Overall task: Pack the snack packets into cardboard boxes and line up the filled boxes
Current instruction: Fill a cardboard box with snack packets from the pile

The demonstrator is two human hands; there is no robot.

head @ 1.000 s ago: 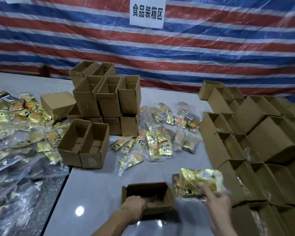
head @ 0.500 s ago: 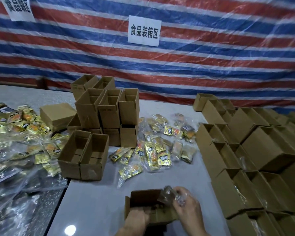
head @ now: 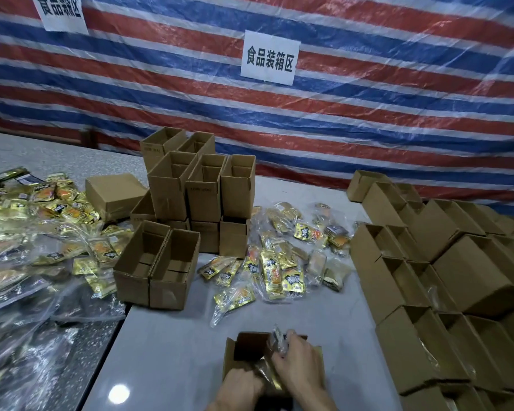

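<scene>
A small open cardboard box [head: 244,350] sits on the grey table [head: 166,351] near the front edge. My right hand [head: 297,364] is over the box and pushes a clear-wrapped snack packet [head: 276,344] down into it. My left hand [head: 239,384] grips the box's near wall. Loose gold snack packets [head: 276,271] lie scattered in the middle of the table beyond the box. Rows of open boxes [head: 445,280], some with packets inside, stand along the right side.
A stack of empty boxes [head: 202,191] stands at the centre back, with two more empty boxes [head: 158,268] in front of it. A large heap of gold packets and plastic bags [head: 36,238] covers the left table. A striped tarp with paper signs hangs behind.
My right hand brought the packet from right of the box over it and pressed it inside. My left hand stayed on the box. The camera tilted upward.
</scene>
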